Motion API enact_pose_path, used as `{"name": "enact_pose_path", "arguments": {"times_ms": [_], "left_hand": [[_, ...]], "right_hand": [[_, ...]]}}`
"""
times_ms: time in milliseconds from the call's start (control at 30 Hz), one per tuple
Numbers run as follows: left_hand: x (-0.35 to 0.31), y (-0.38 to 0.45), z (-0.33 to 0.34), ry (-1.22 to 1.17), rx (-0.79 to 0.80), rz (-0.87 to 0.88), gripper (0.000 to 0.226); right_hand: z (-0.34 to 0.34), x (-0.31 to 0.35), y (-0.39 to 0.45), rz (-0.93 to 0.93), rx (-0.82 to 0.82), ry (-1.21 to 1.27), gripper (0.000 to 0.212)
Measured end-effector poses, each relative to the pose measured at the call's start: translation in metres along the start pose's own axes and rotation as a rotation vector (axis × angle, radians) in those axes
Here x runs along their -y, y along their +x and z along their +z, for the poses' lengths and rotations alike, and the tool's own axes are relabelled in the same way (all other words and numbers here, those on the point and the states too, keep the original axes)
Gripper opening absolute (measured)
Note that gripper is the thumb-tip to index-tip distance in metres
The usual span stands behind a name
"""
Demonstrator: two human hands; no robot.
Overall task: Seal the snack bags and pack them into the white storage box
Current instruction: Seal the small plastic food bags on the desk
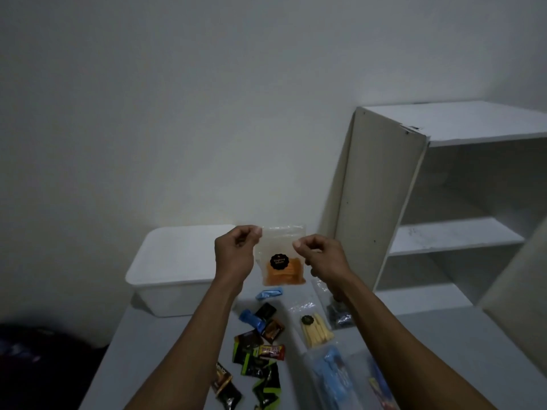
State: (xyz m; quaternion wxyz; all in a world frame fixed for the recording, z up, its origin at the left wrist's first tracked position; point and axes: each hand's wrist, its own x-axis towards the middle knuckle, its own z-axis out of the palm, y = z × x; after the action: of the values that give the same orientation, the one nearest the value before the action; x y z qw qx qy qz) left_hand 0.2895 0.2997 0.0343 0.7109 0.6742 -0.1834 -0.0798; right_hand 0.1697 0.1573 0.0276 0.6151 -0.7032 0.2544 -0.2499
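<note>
Lidded white plastic storage box (pixel 177 261) on the grey table (pixel 165 335) at left, my left hand (pixel 233 253) pinching the clear zip bag of orange snacks (pixel 281 258) at its top edge, raised above the table, my right hand (pixel 319 255) pinching its other top corner, white open shelf unit (pixel 444 202) at right.
</note>
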Motion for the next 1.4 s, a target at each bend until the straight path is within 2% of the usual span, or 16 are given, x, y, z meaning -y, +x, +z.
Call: {"name": "enact_pose_path", "arguments": {"times_ms": [67,200,400,567,767,933,1133,1400], "left_hand": [[-0.002,-0.005,-0.002,0.017,0.011,0.017,0.007],[-0.002,-0.012,-0.007,0.07,0.074,0.056,0.009],[-0.003,-0.016,0.002,0.111,0.137,0.077,0.009],[-0.006,-0.019,0.022,0.109,0.115,0.055,0.008],[-0.009,-0.023,0.045,0.122,0.167,0.052,0.007],[-0.015,-0.022,0.063,0.172,0.105,0.078,0.012],[-0.016,-0.018,0.073,0.246,0.057,0.1,0.015],[-0.019,-0.012,0.072,0.186,0.075,0.078,0.009]], "right_hand": [[-0.002,0.004,-0.003,-0.053,0.001,-0.029,0.012],[-0.01,0.019,0.002,-0.187,0.001,-0.158,0.026],[-0.022,0.042,0.009,-0.249,0.255,-0.415,0.023],[-0.03,0.031,0.016,-0.291,0.264,-0.431,0.015],[-0.051,0.03,0.035,-0.269,0.264,-0.435,0.012],[-0.063,0.04,0.044,-0.315,0.317,-0.468,0.013],[-0.061,0.042,0.054,-0.336,0.346,-0.5,0.015],[-0.053,0.051,0.063,-0.313,0.386,-0.527,0.01]]}}
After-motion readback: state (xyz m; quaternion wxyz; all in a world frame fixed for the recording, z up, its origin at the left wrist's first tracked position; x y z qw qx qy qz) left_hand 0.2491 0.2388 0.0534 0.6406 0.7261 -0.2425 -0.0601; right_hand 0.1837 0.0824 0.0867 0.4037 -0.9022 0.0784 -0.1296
